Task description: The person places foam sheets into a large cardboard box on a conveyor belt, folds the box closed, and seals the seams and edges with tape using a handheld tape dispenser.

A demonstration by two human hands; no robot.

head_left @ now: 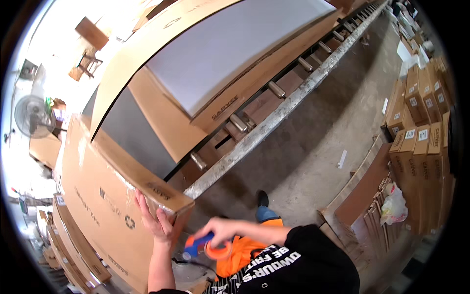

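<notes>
A large flat brown carton stands on edge at the left, with shiny clear tape along its narrow upper side. My left hand lies against the carton near its closest corner, fingers stretched out and thumb apart. Just right of that corner, my right hand is closed around a blue and orange tape dispenser. Its far side is partly hidden by my fingers, and an orange garment sits close behind it.
A roller conveyor with a metal rail runs toward the upper right, bearing a big brown cardboard piece with a white panel. Stacked cartons and a pallet stand at right. A fan is far left.
</notes>
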